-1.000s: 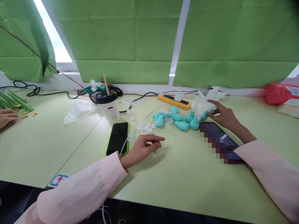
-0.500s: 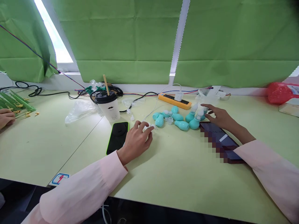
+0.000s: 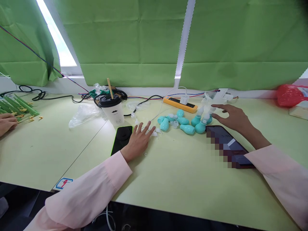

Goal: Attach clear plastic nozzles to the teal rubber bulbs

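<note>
My left hand lies low over the table with its fingers spread, touching or just above some small white plastic pieces. It is beside a black phone with a green edge, partly hidden behind it. Close to that wrist rests a tiny ring-like piece. My right hand hovers with thumb and forefinger apart, just right of upright teal bulbs with whitish translucent tips. Nothing shows between its fingers. More teal bulbs lie on their sides, with a small clear cap among them.
A dark phone lies below my right hand. Behind the bulbs is an orange power strip with a white charger. A lidded paper cup and a plastic bag stand left. Another person's hand is by green stick-like parts.
My left hand has spread its bent fingers and lowered them slightly left, uncovering the tiny ring. My right hand has drawn a little right, away from the bulb tips, its fingers wider apart.
</note>
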A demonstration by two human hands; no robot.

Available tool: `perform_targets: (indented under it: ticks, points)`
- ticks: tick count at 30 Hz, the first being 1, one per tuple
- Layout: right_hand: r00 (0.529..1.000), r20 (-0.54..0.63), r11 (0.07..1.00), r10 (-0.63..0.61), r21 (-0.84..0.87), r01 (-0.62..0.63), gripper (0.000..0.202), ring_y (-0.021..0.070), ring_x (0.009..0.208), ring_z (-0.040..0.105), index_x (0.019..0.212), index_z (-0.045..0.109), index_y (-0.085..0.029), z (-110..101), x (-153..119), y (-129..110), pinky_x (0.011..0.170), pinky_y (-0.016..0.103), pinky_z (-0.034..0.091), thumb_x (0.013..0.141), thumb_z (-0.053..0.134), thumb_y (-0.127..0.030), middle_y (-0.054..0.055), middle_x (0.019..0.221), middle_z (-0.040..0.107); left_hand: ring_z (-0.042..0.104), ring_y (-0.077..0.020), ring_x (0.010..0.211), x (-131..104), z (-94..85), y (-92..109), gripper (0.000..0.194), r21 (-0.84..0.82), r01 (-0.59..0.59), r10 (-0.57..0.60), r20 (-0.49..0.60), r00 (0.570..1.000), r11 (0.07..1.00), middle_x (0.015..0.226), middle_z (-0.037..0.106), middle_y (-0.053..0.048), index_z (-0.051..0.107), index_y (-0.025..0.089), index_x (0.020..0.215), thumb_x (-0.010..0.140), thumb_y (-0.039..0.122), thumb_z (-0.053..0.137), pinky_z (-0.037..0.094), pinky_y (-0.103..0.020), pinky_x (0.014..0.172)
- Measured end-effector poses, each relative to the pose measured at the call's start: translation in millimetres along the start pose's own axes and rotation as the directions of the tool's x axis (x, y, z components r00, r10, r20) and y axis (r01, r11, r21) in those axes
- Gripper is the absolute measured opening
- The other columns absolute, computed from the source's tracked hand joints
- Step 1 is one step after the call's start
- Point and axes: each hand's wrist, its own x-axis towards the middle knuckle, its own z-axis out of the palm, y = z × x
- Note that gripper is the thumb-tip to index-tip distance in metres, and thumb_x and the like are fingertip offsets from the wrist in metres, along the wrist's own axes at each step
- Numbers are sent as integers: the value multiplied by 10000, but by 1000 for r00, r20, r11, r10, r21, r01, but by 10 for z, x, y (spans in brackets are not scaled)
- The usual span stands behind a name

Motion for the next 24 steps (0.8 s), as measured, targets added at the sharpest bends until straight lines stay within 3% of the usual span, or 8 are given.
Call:
perform_targets:
  ticks: [4,10,12,15,20,22,24]
  points:
    - [996,-81,999,32,-26,-35,381,197,834,537,1060,524,-290,-24,2,-80,673,301,378,697,508,-404,42,1029,569,370,-276,1061,46,40,-23,522,-19,12,-11,42,999,1000,1274,346,-104,314,169,1227,727,30,367,372,-379,795]
    - [960,-279,1000,12,22,-6,350,165,735,570,977,572,-218,-44,4,-99,692,272,401,673,540,-391,39,886,623,502,-204,854,94,2,-67,348,-159,20,-25,-32,999,987,926,581,-82,507,157,1051,751,37,376,420,-324,730]
    - [916,-400,999,-32,17,42,338,165,731,576,939,587,-181,-57,0,-114,696,266,414,666,548,-377,55,862,632,527,-197,815,91,-4,-78,316,-243,23,-40,-62,997,970,855,600,-80,544,144,1005,756,44,378,439,-312,703]
    - [808,-578,992,-117,-30,122,278,173,742,582,856,607,-150,-116,-10,-186,711,274,430,656,554,-336,70,789,642,563,-192,809,87,11,-83,303,-372,18,-67,-118,991,928,890,613,-88,564,131,982,756,48,380,468,-305,685]
    - [632,-735,953,-246,-66,294,186,180,781,576,798,600,-163,-278,-116,-468,706,299,457,633,591,-248,68,774,644,557,-191,917,86,17,-48,256,-466,-5,-114,-227,967,885,1044,577,-94,579,139,963,770,91,417,465,-318,774]
    - [588,-755,914,-291,-38,404,183,177,781,574,793,592,-180,-319,-243,-651,705,303,466,614,617,-209,60,782,639,556,-186,926,74,-25,4,211,-612,-43,-178,-296,939,790,1043,579,-89,597,150,931,766,142,466,467,-313,784]
    - [611,-723,864,-323,39,502,191,171,746,573,799,580,-205,-330,-435,-870,669,298,474,615,629,-194,44,769,633,555,-188,930,51,-91,90,188,-814,-76,-254,-267,930,576,1032,585,-81,610,162,906,743,196,523,486,-299,753]
